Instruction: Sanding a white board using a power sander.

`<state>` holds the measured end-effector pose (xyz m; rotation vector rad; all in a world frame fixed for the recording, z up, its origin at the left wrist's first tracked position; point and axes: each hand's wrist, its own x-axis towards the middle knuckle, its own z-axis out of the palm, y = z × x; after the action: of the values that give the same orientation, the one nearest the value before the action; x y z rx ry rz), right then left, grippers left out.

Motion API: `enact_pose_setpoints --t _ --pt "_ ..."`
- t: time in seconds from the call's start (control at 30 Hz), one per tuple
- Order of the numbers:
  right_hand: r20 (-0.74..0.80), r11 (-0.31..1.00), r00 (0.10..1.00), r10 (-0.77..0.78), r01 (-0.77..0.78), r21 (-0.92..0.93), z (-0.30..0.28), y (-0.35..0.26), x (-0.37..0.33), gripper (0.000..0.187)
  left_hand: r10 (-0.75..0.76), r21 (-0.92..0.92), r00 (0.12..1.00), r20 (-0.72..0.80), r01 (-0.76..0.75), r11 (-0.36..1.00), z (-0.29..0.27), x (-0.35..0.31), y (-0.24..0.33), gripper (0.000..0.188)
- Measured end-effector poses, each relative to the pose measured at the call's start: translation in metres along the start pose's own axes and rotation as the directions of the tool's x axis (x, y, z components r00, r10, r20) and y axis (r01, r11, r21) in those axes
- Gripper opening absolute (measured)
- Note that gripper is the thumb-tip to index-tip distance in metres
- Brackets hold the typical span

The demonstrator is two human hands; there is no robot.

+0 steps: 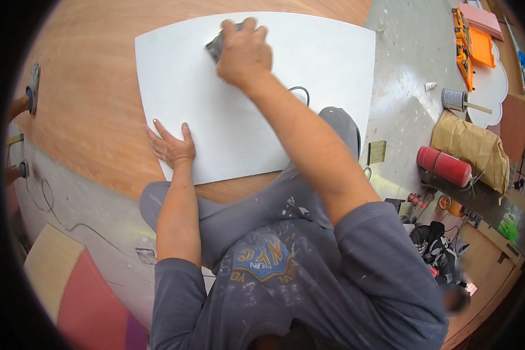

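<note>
A white board with a curved far edge lies flat on a large brown wooden sheet. Near the board's far side, my right hand is closed over a dark grey sanding pad that rests against the white surface. Most of the pad is hidden under my fingers, which are slightly blurred. My left hand lies flat at the board's near left edge, fingers spread, holding nothing. Beyond my right forearm, a dark cable makes a small loop over the board. My right knee reaches over its right side.
On the right are a red fire extinguisher, a brown paper bag, a paint can and an orange case. A thin cord runs over the grey floor at left, near a pink ribbed panel.
</note>
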<state>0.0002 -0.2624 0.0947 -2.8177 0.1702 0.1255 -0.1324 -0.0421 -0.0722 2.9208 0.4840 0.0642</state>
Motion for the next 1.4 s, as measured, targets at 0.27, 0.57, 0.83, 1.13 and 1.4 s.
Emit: enact_pose_setpoints --t 0.27,0.57,0.83,1.13,1.4 --pt "-0.371 0.931 0.862 0.347 -0.364 0.025 -0.048 0.134 0.058 0.047 -0.001 -0.006 1.0 -0.005 0.001 1.0 -0.004 -0.004 -0.004 0.091" --pt "-0.278 0.674 0.622 0.732 -0.72 0.164 -0.086 0.212 0.069 0.077 0.03 -0.011 0.999 -0.027 -0.03 0.999 -0.003 -0.005 -0.005 0.091" --pt "-0.333 0.907 0.852 0.404 -0.42 0.027 -0.056 0.113 0.079 0.047 -0.01 -0.013 1.0 0.026 0.011 1.0 -0.005 -0.003 -0.003 0.092" --pt "0.074 1.0 0.997 0.008 -0.01 0.019 -0.029 0.043 0.042 0.058 0.0 -0.004 1.0 0.018 0.0 1.0 -0.005 -0.001 -0.005 0.09" --pt "-0.272 0.963 0.923 0.271 -0.257 0.086 -0.052 0.13 0.051 0.054 0.005 0.008 1.0 -0.003 -0.005 1.0 -0.005 -0.001 -0.012 0.091"
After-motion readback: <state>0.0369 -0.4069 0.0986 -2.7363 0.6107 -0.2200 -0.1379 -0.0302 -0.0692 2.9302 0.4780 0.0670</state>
